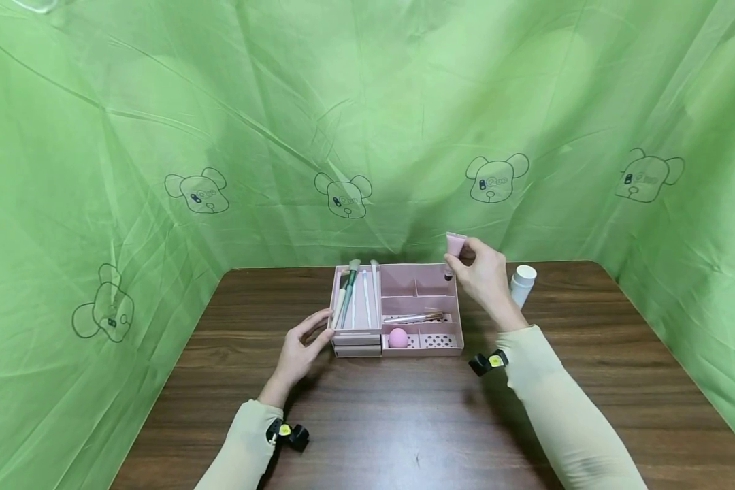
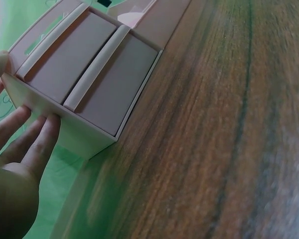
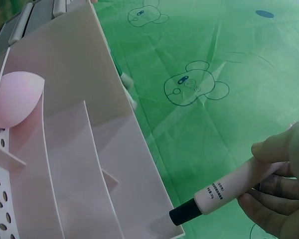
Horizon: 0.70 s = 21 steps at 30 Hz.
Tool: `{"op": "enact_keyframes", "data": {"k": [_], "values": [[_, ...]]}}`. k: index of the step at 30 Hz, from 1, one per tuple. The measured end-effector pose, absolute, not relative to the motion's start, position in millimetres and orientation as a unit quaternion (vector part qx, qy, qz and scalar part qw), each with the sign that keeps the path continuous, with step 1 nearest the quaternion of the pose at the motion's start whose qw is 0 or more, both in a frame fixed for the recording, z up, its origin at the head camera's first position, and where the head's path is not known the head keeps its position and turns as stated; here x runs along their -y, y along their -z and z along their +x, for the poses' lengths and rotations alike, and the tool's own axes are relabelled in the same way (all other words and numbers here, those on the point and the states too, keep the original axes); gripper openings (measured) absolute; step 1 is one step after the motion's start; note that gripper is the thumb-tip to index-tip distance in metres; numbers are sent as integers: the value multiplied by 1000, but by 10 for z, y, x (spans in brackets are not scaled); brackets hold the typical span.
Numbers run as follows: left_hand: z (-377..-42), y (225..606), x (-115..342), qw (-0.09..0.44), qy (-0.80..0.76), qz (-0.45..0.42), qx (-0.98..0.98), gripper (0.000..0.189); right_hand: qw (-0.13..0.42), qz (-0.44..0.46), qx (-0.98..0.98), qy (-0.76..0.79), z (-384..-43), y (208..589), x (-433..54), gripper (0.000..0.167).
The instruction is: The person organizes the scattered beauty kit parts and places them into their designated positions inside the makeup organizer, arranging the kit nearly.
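Observation:
A pink cosmetics organizer point(image 1: 422, 352) stands toward the back of the table. My left hand point(image 1: 300, 350) rests its fingers against the organizer's left side near the front corner; in the left wrist view those fingers point(image 2: 42, 134) lie nearly straight on the side wall. Over the back right compartment, my right hand point(image 1: 485, 272) pinches a pale pink squeeze tube point(image 3: 226, 191) between thumb and fingers. Its black cap point(image 3: 185, 212) points down at the compartment's outer edge. Several makeup brushes point(image 1: 350, 296) lie in the upper left tray, and a pink makeup sponge point(image 1: 398, 338) sits in a front compartment.
A white bottle point(image 1: 523, 282) stands right of the organizer, partly behind my right hand. Slim rose-gold sticks point(image 1: 413, 318) lie in a middle compartment. Two drawers point(image 2: 112, 82) sit below the brush tray. Green cloth point(image 1: 404, 136) hangs behind the wooden table point(image 1: 392, 422).

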<state>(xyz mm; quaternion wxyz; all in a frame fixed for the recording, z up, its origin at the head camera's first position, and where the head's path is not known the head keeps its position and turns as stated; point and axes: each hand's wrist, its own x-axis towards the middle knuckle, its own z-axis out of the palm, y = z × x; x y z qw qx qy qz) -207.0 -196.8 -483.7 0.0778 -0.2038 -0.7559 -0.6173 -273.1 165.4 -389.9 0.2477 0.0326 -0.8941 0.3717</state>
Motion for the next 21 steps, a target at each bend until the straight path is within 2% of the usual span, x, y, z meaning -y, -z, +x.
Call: {"op": "enact_keyframes", "data": {"k": [21], "values": [[-2077,4848,1967,65,630,-197,749,39,233,58,887,-395,-2834,3830,-1385,26]]}}
